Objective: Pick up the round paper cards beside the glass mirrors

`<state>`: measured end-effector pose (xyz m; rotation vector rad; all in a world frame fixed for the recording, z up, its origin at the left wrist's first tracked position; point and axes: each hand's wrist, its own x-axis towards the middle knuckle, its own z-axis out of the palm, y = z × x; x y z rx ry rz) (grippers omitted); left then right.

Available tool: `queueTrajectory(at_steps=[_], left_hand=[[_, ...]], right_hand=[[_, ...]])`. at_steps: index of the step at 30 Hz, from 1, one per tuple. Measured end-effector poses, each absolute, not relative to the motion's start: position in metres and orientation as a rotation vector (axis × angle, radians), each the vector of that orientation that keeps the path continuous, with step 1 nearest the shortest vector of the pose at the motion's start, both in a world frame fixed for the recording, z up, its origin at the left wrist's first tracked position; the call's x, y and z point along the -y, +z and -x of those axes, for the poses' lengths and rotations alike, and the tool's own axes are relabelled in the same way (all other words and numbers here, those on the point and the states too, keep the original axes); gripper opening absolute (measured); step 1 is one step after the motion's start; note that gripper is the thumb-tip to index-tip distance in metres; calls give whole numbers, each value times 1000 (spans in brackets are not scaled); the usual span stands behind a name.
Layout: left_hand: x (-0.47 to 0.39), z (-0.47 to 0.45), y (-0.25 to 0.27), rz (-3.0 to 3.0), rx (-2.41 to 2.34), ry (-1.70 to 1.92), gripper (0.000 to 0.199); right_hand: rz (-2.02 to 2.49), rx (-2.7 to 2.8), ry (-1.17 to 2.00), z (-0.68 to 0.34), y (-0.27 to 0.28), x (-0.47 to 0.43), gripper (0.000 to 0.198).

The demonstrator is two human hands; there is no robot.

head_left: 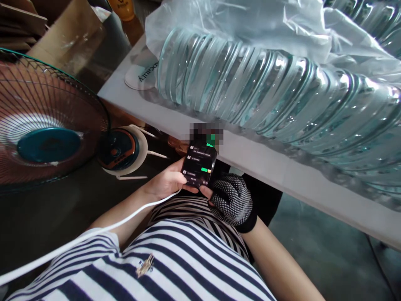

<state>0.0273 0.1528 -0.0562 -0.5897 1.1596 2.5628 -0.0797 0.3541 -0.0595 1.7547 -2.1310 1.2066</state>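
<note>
My bare left hand (169, 179) is wrapped round the left side of a smartphone (200, 163), its thumb over the lower left corner. The lit screen shows a dark chat page with green bubbles, and its top part is blurred out. At the phone's lower right, my right hand (232, 198) wears a dark glove with white dots. Its fingers are curled, and the bare thumb tip meets the phone's bottom edge. How far those fingers reach behind the phone is hidden. A white cable (125, 219) runs from the lower left to the phone's bottom near my left hand.
Ahead, a long row of clear round glass-like pieces (250, 83) stands on a white table (266, 161) under plastic wrap (234, 21). A fan (50, 138) stands left, beside a stool-like round object (122, 148). Cardboard (69, 37) is behind.
</note>
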Motion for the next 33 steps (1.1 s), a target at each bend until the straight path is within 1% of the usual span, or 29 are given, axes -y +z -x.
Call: queueTrajectory(at_steps=[3, 9, 19, 25, 29, 33], left_hand=[[-155, -27, -55, 573, -1240, 2532, 65], [-159, -26, -54, 532, -1320, 2523, 61], [-159, -26, -54, 557, -1363, 2490, 61], [-158, -27, -55, 548, -1346, 2479, 64], [-157, -28, -56, 550, -1338, 2490, 65], [-157, -28, -58, 555, -1287, 2528, 72]], right_hand=[[-1666, 2261, 1307, 76, -56, -349, 18], [-1721, 2169, 1325, 77, -55, -348, 18], [-1737, 2145, 1245, 77, -57, -350, 18], [-1776, 2031, 1099, 79, -66, -355, 23], [-1776, 2056, 1134, 78, -65, -356, 24], [-1752, 2048, 1132, 77, -66, -357, 26]])
